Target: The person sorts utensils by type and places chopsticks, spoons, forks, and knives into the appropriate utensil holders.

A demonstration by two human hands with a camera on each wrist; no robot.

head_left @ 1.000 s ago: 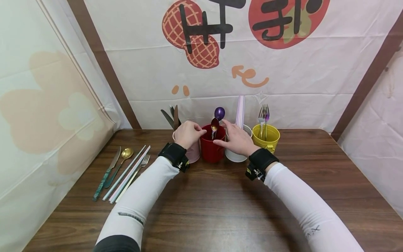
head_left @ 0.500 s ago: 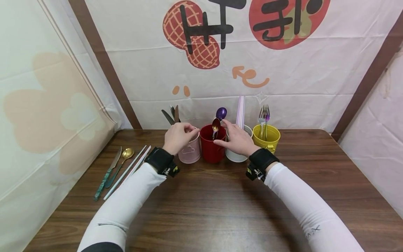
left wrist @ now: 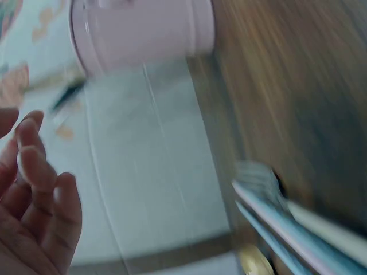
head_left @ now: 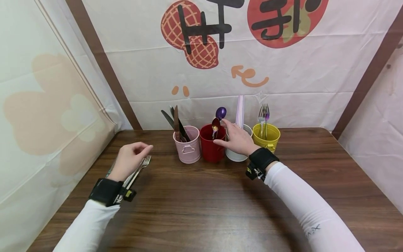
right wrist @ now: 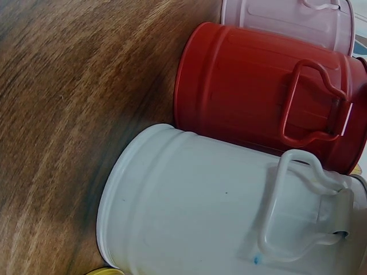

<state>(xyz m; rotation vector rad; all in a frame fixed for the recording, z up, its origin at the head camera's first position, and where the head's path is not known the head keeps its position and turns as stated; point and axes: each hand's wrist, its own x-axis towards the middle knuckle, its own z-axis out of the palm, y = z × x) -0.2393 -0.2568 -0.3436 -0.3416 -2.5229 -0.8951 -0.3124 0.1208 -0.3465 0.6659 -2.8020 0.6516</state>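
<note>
My left hand (head_left: pixel 130 161) is over the cutlery on the table's left, fingers loosely bent with nothing between them. Under it lie a fork (head_left: pixel 146 161) and pale chopsticks (left wrist: pixel 292 232); a gold spoon (left wrist: pixel 255 260) shows in the left wrist view. The hand hides much of this group. My right hand (head_left: pixel 237 140) reaches over the white bucket (head_left: pixel 235 156) to the red bucket (head_left: pixel 212 150), thumb and fingers spread at its rim. A dark red spoon (head_left: pixel 216 123) and a purple spoon (head_left: pixel 221 112) stand in the red bucket, the purple one close to the fingertips.
A pink bucket (head_left: pixel 189 152) with several knives (head_left: pixel 176 120) stands left of the red one. Striped sticks (head_left: pixel 240 112) rise from the white bucket. The yellow bucket (head_left: pixel 274 138) at the right holds forks (head_left: pixel 262 117). A fabric wall (head_left: pixel 151 77) stands behind.
My left hand has moved from beside the red bucket, past the pink bucket, to the cutlery at left. My right hand has stayed at the red bucket.
</note>
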